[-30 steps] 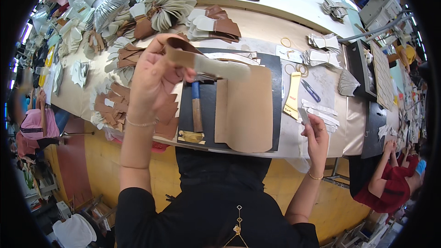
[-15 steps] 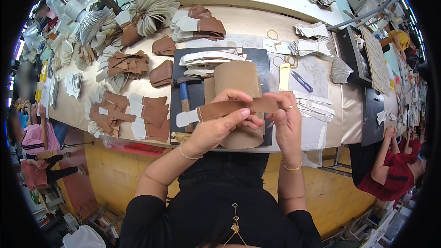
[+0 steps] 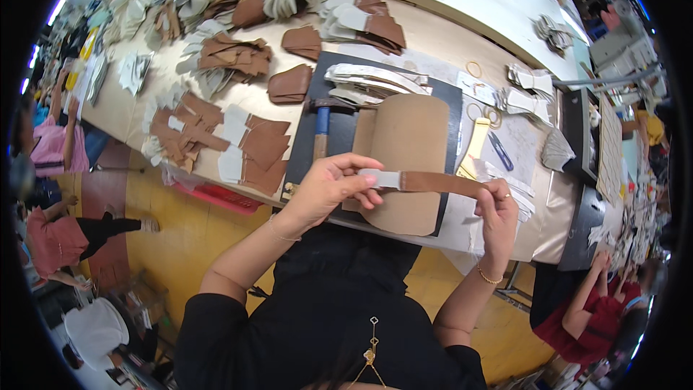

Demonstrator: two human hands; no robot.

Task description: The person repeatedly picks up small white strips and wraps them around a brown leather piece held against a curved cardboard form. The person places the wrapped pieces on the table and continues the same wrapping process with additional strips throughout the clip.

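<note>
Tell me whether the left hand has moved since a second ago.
Yes. The left hand has come down from above the hammer to the near edge of the dark mat, gripping the brown strip.

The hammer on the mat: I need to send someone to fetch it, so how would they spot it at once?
Find the dark cutting mat in the middle of the workbench. The hammer lies on its left part, just left of the big tan leather panel, head away from the person. Its blue-and-wood handle sets it apart from the brown leather pieces around it.
</note>
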